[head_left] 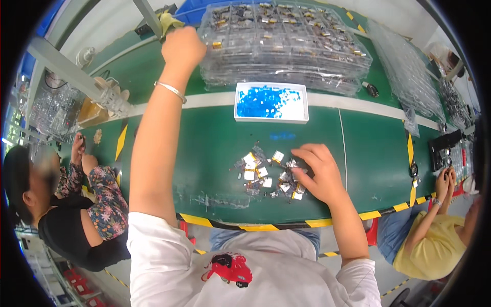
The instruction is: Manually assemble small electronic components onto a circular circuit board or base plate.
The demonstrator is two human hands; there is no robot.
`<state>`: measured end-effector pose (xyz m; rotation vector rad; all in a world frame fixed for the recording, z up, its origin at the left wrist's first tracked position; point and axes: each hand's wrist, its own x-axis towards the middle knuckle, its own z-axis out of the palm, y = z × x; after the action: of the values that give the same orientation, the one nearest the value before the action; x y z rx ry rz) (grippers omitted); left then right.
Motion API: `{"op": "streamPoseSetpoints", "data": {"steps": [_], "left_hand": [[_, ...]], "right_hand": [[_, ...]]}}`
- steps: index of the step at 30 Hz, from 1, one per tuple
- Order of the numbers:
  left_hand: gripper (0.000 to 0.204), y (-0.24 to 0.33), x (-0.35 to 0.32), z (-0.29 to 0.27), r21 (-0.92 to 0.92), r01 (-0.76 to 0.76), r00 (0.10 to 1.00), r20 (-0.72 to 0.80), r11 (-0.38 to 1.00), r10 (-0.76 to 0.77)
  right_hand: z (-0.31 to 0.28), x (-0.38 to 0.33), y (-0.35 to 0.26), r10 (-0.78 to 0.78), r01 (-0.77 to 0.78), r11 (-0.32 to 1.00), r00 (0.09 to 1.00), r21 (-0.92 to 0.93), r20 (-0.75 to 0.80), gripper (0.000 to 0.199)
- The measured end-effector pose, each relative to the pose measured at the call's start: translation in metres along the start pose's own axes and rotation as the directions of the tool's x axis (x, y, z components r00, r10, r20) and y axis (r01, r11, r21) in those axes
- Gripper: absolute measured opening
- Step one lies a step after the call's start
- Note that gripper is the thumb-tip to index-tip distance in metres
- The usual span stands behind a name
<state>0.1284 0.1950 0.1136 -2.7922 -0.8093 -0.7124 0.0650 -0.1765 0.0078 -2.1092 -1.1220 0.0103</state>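
Observation:
My left arm reaches to the far left of the bench, and my left hand [183, 48] is curled beside a grey metal post. A pale yellow crumpled thing [169, 22] shows just past its knuckles; the fingertips are hidden, as is whatever they grip. Close to me, my right hand [319, 173] rests low with fingers spread, thumb and fingertips at the right side of a loose pile of small parts. In that pile lie flat silver pouch batteries [249, 172] with yellow ends, mixed with small dark pieces [258, 152]. No held part shows in the right hand.
A white box [271, 121] of blue and white bits stands beyond the pile. Behind it are stacked clear compartment trays [286, 59] of parts. Clear plastic sheets [404, 66] lie far right. Co-workers sit at left [87, 215] and right [434, 230]. Striped tape [261, 227] edges the green bench.

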Motion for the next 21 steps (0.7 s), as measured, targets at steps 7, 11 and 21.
{"op": "streamPoseSetpoints", "data": {"steps": [7,11,21], "left_hand": [[0.047,0.011,-0.001,-0.006,0.153,-0.016,0.997,0.077,0.988,0.004],[0.053,0.012,-0.002,0.004,0.245,-0.018,0.998,-0.053,0.969,0.032],[0.021,0.021,0.001,0.001,0.081,0.016,1.0,-0.019,0.997,-0.015]], "right_hand": [[0.035,0.011,-0.035,-0.225,0.269,0.954,0.935,-0.132,0.274,0.071],[0.039,0.004,-0.041,-0.276,0.376,0.911,0.86,-0.168,0.43,0.076],[0.031,-0.001,-0.03,-0.212,0.315,0.928,0.885,-0.199,0.414,0.081]]}}
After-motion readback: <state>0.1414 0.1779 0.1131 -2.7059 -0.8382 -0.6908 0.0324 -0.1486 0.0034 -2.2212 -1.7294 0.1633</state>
